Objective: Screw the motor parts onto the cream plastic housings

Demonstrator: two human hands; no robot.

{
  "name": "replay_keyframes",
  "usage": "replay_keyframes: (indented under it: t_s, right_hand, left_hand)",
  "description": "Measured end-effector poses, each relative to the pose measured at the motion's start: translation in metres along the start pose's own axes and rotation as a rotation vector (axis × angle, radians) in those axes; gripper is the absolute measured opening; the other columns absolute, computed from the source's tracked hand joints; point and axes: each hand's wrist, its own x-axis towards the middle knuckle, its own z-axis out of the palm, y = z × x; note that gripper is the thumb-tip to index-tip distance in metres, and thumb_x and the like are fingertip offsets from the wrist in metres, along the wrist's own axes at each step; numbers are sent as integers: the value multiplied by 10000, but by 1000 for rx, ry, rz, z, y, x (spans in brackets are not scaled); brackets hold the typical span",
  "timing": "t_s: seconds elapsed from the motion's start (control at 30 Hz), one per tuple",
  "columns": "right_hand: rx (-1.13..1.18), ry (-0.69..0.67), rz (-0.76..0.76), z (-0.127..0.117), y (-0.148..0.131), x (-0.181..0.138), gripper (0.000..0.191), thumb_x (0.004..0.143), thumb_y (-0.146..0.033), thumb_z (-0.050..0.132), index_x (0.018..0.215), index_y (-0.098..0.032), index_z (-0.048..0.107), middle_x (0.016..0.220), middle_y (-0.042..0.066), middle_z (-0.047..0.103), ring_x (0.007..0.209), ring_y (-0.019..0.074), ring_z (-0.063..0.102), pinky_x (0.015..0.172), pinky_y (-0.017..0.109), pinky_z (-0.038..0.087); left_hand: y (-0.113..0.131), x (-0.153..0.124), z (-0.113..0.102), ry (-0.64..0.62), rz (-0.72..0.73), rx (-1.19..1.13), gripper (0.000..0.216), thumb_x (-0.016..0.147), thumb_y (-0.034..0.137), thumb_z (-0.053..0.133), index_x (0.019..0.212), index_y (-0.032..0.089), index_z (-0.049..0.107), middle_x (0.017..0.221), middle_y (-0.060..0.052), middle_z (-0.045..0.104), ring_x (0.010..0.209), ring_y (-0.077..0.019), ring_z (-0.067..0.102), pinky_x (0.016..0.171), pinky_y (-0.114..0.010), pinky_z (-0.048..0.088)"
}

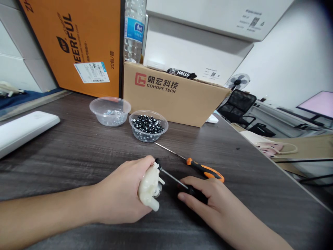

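Note:
My left hand is closed around a small cream-white plastic part, held just above the dark wood table. My right hand grips the black handle of a thin screwdriver, whose tip meets the top of the white part by my left thumb. A second screwdriver with an orange and black handle lies on the table just beyond my right hand, its shaft pointing toward the bowls.
A clear bowl of small dark screws and a clear bowl with a few bits stand behind. A brown carton, an orange carton, a water bottle and a white flat device border the table.

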Motion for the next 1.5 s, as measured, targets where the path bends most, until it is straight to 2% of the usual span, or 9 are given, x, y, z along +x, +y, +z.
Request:
replay_keyframes:
  t_s: [0.83,1.27,1.5]
  right_hand:
    - [-5,1,-18,0,-3,-1,198,1041,-383,549,955,-300,706,916,-44,748,845,189,694,765,300,503]
    - [16,61,-60,0,-4,-2,201,1003,-341,591,948,-286,777,879,10,786,783,227,711,763,316,562]
    - [13,45,-58,-1,-4,-2,206,1008,-330,589,911,-281,765,863,-3,782,763,212,706,737,295,552]
  left_hand:
    - [2,0,-1,4,15,23,329,684,222,718,833,270,429,760,102,608,623,-123,537,538,-277,369]
    - [3,-1,-1,-10,4,29,342,676,255,734,834,272,431,772,86,618,627,-137,537,538,-286,355]
    - [2,-1,-1,-15,6,22,341,674,257,734,835,270,434,776,79,625,631,-141,538,543,-287,363]
